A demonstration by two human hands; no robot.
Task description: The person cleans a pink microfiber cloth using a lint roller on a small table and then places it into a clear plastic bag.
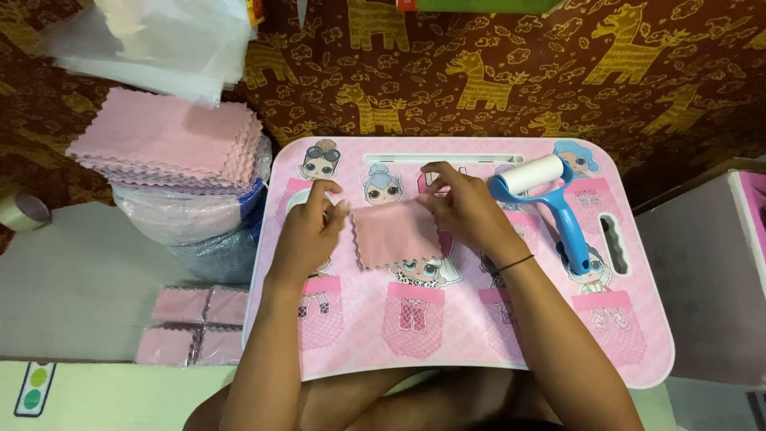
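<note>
A small pink cloth square (396, 233) with zigzag edges lies flat on a pink lap table (479, 335) printed with cartoon dolls. My left hand (307, 231) pinches the cloth's upper left corner. Fingers of my right hand (463, 207) grip its upper right edge. Both forearms reach in from the bottom of the view.
A blue-handled lint roller (550, 199) with a white roll lies on the table to the right. A stack of pink cloths (171, 140) sits on plastic-wrapped bundles at left, clear bags (159, 40) above it. Packed cloths (191, 323) lie lower left. A tape roll (22, 211) sits far left.
</note>
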